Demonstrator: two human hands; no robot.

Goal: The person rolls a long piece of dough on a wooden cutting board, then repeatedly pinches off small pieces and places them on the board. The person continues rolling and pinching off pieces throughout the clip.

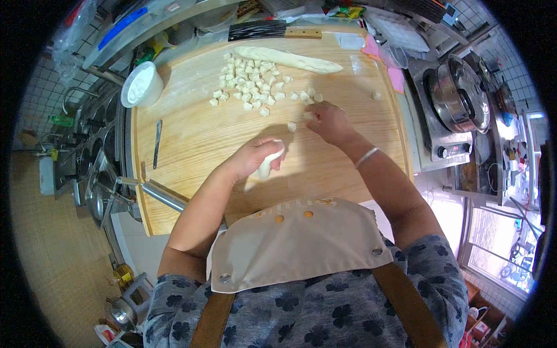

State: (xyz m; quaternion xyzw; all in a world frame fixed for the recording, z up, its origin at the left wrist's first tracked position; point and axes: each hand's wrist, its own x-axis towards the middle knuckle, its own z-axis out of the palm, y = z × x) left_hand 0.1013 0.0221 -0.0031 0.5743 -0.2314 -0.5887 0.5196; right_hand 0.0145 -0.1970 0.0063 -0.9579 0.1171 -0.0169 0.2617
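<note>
My left hand point(250, 158) is closed around a short rope of pale dough point(264, 168), whose ends stick out of the fist. My right hand point(333, 124), slightly blurred, reaches over the wooden board with a small dough piece point(309, 115) at its fingertips. Just beyond it lie several cut dough pieces, and a single lump point(292, 126) rests between the two hands. A large heap of similar dough pieces point(248, 82) spreads across the board's far middle. Behind the heap stretches a thick, uncut dough log point(289, 60).
A cleaver point(274, 31) lies along the board's far edge. On the left are a tub of white powder point(141, 87), a thin metal tool point(157, 145) and a rolling pin point(163, 195) by my left forearm. A lidded steel pot point(457, 95) stands on a cooker at right.
</note>
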